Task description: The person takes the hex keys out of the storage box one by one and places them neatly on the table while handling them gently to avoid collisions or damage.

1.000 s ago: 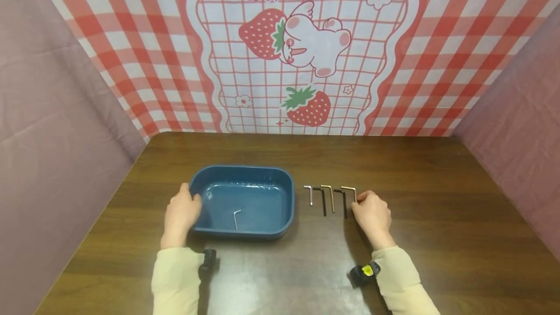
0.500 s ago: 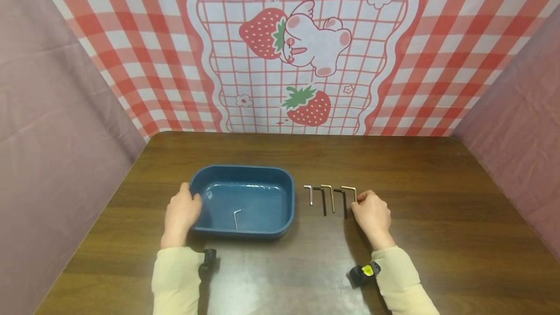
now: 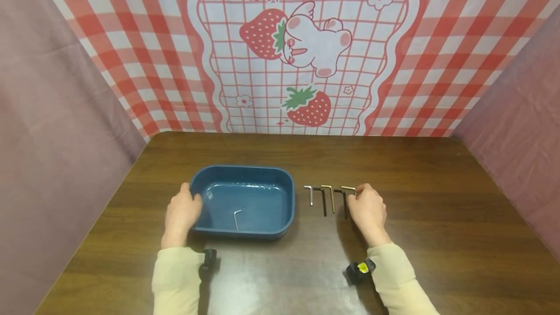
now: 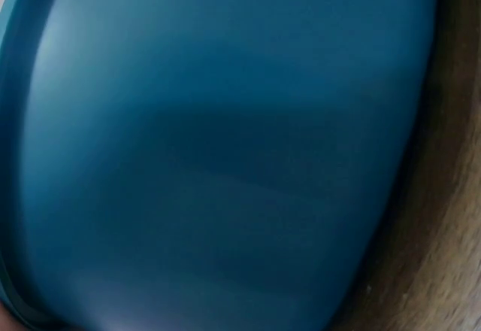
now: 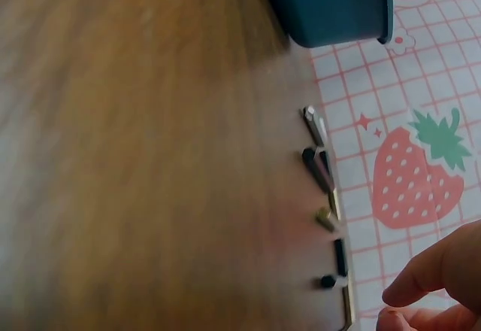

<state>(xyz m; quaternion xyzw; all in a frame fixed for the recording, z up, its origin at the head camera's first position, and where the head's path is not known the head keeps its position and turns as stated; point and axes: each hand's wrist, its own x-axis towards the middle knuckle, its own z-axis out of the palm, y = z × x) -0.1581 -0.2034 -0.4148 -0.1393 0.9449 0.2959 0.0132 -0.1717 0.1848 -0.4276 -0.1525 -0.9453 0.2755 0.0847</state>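
My left hand [image 3: 181, 213] grips the left rim of a blue rectangular basin [image 3: 286, 222], thumb on the inner side. One silver hex key [image 3: 236, 218] lies inside it. Right of the basin, a row of hex keys lies on the table: a short silver one [image 3: 311, 196], a black one [image 3: 324, 203], a brass one [image 3: 331, 199], another black one [image 3: 343, 202] and a brass-coloured one [image 3: 347, 188] at the end. My right hand [image 3: 368, 210] hovers over the end one, hiding its long arm. In the right wrist view its bent fingertips [image 5: 391, 297] show nothing between them.
The brown wooden table [image 3: 280, 276] reaches back to a red-and-white strawberry cloth [image 3: 306, 106]. Pinkish curtains [image 3: 65, 111] hang at both sides. Each wrist wears a small black camera [image 3: 210, 259].
My right hand has shifted slightly left and back, covering more of the end brass hex key's long arm. My left hand, the basin and the other keys stay put.
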